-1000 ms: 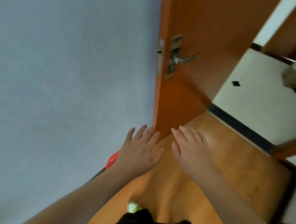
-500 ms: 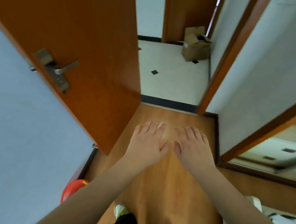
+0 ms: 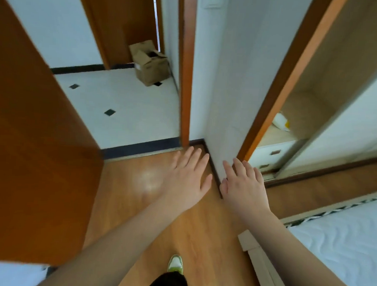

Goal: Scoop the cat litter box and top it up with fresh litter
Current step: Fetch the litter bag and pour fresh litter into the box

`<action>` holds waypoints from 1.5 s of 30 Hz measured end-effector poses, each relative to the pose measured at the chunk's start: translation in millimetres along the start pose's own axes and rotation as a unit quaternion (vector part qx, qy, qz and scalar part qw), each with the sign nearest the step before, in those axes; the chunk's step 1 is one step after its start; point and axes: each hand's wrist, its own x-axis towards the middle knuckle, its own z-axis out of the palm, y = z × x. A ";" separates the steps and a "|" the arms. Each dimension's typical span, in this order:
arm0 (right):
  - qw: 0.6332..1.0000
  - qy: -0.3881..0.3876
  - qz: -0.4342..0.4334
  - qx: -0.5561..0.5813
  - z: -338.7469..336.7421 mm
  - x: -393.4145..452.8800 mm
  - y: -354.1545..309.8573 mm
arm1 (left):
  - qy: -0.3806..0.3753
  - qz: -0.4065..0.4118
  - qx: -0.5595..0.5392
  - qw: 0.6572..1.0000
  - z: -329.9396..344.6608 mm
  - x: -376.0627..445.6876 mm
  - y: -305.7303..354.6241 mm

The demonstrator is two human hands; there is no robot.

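Both hands were stretched forward, palms down, over the glossy orange-brown wooden floor (image 3: 140, 206). The left hand (image 3: 186, 182) had its fingers straight and slightly fanned, holding nothing; the right hand (image 3: 244, 187) was likewise spread flat and empty, just beside the corner of a white wall (image 3: 220, 100). The two hands were near each other but apart. An orange-brown wooden door (image 3: 36, 156) stood open at the left. Past a dark threshold strip lay a white tiled floor with small black diamonds (image 3: 123, 108), where an open brown cardboard box (image 3: 150, 64) sat by the far doorway. A white mattress (image 3: 341, 245) showed at the lower right, and a green-and-white shoe (image 3: 175, 263) below. No litter box or scoop was in view.
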 end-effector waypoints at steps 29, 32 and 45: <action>0.988 0.052 0.144 0.034 2.7 142.6 292.1 | 0.003 0.244 0.036 0.969 20.9 330.7 189.2; 0.990 0.043 0.130 0.041 5.2 156.4 337.4 | 0.013 0.222 0.035 0.974 23.4 360.2 217.9; 0.995 0.073 0.038 0.056 19.8 240.3 418.5 | -0.045 0.085 0.080 0.992 43.5 437.1 251.5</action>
